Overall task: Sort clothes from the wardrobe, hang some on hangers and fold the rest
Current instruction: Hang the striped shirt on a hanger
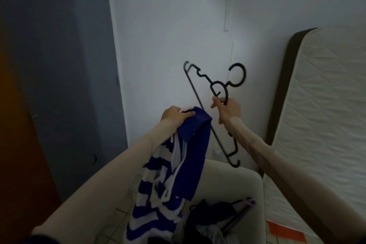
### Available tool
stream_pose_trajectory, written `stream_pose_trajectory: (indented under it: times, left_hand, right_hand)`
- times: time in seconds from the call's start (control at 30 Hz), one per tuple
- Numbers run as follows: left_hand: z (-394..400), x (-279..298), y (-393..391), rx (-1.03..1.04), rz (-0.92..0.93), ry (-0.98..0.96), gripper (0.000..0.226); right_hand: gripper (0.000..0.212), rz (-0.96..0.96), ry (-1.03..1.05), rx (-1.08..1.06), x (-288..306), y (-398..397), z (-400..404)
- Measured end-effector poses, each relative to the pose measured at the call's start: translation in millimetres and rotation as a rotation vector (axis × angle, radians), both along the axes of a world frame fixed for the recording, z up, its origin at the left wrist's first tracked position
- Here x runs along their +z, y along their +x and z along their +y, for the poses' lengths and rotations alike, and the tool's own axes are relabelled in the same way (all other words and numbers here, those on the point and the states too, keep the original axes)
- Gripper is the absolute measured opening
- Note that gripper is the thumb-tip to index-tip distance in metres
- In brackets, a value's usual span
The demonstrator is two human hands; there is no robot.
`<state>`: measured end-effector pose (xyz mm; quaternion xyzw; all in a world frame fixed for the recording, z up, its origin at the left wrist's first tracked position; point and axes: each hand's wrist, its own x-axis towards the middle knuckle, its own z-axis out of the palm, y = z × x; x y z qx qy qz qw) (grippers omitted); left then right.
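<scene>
Writing or labels are not showing legibly on anything in view. The left hand (176,116) is gripping the blue collar end of a blue-and-white striped garment (174,166), fingers closed over the cloth, and the garment is hanging down past the left sleeve (111,166), its lower edge running out of the bottom of the view. The right hand (227,110) is holding a black hanger (215,89) by the neck just under the hook, fingers wrapped around it; the hanger is tilting steeply, one shoulder up by the wall (168,25), the other down near a pale chair (233,182). Its long bar is passing behind the garment's top, so the middle of it is hidden. On the chair seat a dark heap of clothes (210,216) is lying with another hanger (243,206) partly buried in it; what the pieces are is hard to make out. A mattress (324,115) is leaning upright at the right, cut off by the edge. At the left a dim grey panel (79,65) and a brown door (19,125) are standing in shadow.
</scene>
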<state>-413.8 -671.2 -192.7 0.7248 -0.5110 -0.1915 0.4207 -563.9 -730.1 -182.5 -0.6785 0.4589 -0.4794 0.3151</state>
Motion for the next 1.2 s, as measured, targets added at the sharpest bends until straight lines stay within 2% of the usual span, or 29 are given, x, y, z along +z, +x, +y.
stream_pose_trajectory:
  times: [0.13, 0.27, 0.37, 0.5, 0.63, 0.77, 0.87, 1.03, 1.2]
  left_hand:
    - [13, 2, 9, -0.025, -0.078, 0.158, 0.081]
    - [23, 1, 20, -0.115, -0.375, 0.279, 0.108]
    - [26, -2, 26, -0.085, -0.583, 0.362, 0.098]
    - [29, -5, 27, -0.08, -0.667, 0.464, 0.096]
    - [29, -6, 35, -0.084, -0.748, 0.345, 0.076]
    - [24, 0, 38, -0.102, -0.671, 0.232, 0.055]
    - [24, 2, 41, -0.077, -0.62, 0.155, 0.046]
    - [27, 13, 48, 0.119, -0.9, -0.017, 0.053]
    - [30, 38, 48, 0.221, -0.986, -0.143, 0.047]
  right_hand:
    - [0.031, -0.251, -0.057, 0.018, -5, 9, 8]
    - [0.021, -0.505, 0.054, 0.198, 8, 16, 20]
    - [0.018, -0.576, 0.092, 0.229, 12, 22, 24]
    - [0.016, -0.585, 0.168, 0.23, 6, 29, 21]
    - [0.015, -0.632, 0.223, 0.25, 0, 31, 23]
    - [0.021, -0.568, 0.187, 0.233, -5, 38, 25]
    - [0.025, -0.638, 0.217, 0.271, -5, 40, 25]
    - [0.03, -0.556, 0.358, 0.315, -8, 37, 28]
    - [0.02, -0.781, 0.446, 0.32, -10, 38, 29]
